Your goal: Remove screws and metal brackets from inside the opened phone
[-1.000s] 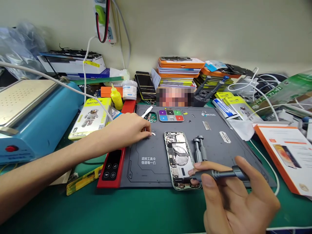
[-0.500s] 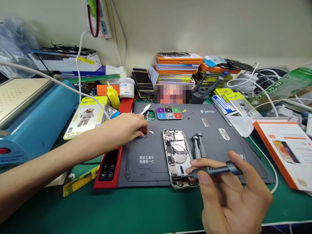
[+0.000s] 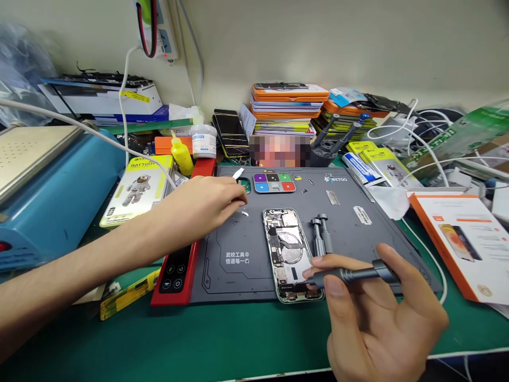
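Note:
An opened smartphone (image 3: pixel 289 254) lies on the dark grey work mat (image 3: pixel 254 228), its inner parts bare. My right hand (image 3: pixel 382 307) is closed round a grey screwdriver (image 3: pixel 353 275), whose tip points at the phone's lower end. Whether the tip touches a screw is too small to tell. Beyond the phone's left side, my left hand (image 3: pixel 222 199) hovers over the mat with its fingers pinched together. What they hold, if anything, cannot be made out. Just below those fingers is a tiny light part (image 3: pixel 245 214). Two more screwdrivers (image 3: pixel 321 233) lie right of the phone.
A tray with coloured squares (image 3: pixel 274 183) is at the mat's back edge. Along the left runs a red device (image 3: pixel 170 289) with touch buttons. A blue machine (image 3: pixel 63 185), battery boxes (image 3: pixel 137 185), a screwdriver stand (image 3: pixel 326 154) and a phone box (image 3: pixel 453 244) surround the mat.
My left hand has moved slightly right and up, away from the mat's left edge, its fingers pinched. My right hand keeps the screwdriver at the phone's lower end. The view has shifted slightly.

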The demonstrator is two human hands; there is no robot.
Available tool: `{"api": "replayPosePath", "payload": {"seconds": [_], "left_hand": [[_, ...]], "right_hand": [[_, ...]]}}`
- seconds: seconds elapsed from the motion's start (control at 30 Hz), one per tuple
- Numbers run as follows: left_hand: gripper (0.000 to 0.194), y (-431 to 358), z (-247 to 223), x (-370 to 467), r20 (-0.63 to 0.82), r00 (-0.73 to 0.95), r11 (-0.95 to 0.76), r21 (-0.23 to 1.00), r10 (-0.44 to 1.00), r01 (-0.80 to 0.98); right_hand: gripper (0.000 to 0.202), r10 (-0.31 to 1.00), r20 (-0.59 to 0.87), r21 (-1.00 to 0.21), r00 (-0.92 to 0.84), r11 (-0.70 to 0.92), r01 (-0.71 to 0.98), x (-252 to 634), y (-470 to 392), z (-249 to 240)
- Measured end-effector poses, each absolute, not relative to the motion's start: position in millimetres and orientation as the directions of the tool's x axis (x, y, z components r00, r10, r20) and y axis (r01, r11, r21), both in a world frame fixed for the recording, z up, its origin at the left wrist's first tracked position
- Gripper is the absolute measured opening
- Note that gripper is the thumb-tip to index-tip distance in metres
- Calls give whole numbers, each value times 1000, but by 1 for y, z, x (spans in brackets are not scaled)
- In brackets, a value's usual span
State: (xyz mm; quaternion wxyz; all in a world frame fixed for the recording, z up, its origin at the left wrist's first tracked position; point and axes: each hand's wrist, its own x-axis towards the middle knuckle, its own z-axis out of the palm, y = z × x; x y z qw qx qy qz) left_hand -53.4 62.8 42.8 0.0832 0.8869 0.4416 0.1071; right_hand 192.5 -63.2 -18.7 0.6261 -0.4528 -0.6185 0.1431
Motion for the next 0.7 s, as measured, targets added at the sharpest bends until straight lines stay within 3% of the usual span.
{"api": "replayPosePath", "payload": {"seconds": [0.1, 0.23, 0.4, 0.7], "left_hand": [[27, 41, 41, -38, 203, 632, -663, 166, 747, 730], [32, 13, 30, -15, 129, 730, -741, 118, 672, 661], [19, -1, 11, -3, -20, 760, -753, 125, 649, 646], [18, 0, 2, -7, -4, 733, -710, 246, 680, 660]], "right_hand": [[70, 741, 646, -736, 181, 542, 407, 193, -63, -20], [61, 761, 640, -695, 108, 512, 505, 195, -62, -21], [54, 780, 618, -725, 103, 514, 459, 197, -61, -19], [61, 751, 659, -653, -40, 597, 466, 193, -52, -27]]}}
